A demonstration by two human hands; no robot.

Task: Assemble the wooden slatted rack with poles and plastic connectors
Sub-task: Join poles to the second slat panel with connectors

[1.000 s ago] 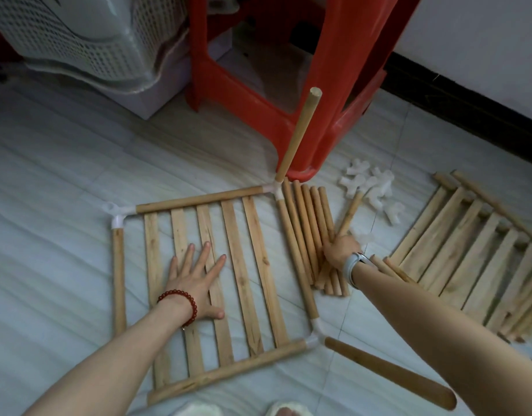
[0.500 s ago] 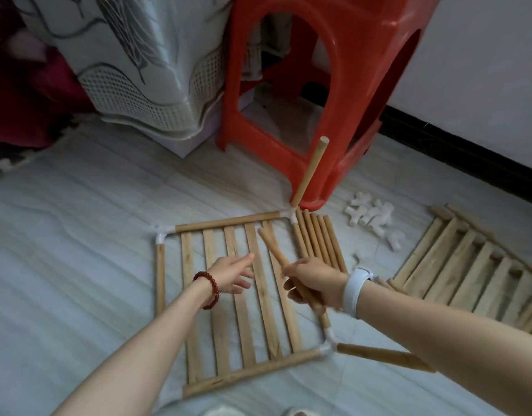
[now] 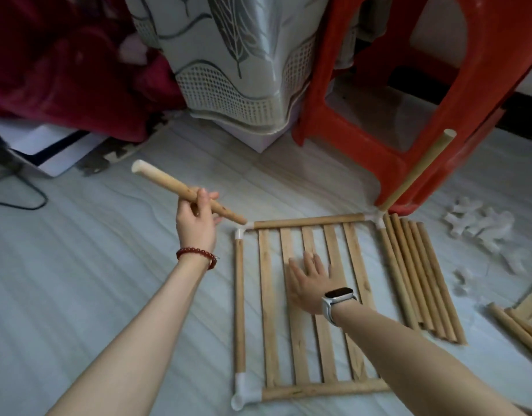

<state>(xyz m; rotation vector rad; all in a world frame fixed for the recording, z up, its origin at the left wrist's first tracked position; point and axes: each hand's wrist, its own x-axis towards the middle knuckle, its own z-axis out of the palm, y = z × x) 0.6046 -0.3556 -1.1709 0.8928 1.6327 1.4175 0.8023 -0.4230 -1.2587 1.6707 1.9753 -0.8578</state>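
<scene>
Slatted rack panel (image 3: 306,310) lies flat on the pale floor (image 3: 78,280), its wooden slats framed by round poles joined at the corners with white plastic connectors. The person's right hand (image 3: 311,285) lies palm-down on the middle slats, fingers straight and spread, pressing on the wood and gripping nothing; a smartwatch (image 3: 338,297) sits on that wrist. The left hand (image 3: 197,220) is raised just left of the panel's far-left corner connector (image 3: 242,231), its fingers and thumb curled round a loose wooden pole (image 3: 180,189). That pole slants down to the right, and its lower end is at or just beside the connector; whether it has entered the socket cannot be told. A red bead bracelet (image 3: 195,253) circles the left wrist. At the panel's far-right corner an upright pole (image 3: 417,171) rises out of its connector and leans by a red plastic stool (image 3: 408,85). A row of spare poles (image 3: 420,274) lies on the floor, touching the panel's right side. Farther right is a heap of white connectors (image 3: 480,231), and the ends of more wooden pieces (image 3: 520,319) show at the right edge. Behind, a patterned white cloth (image 3: 237,61) hangs down to the floor.
</scene>
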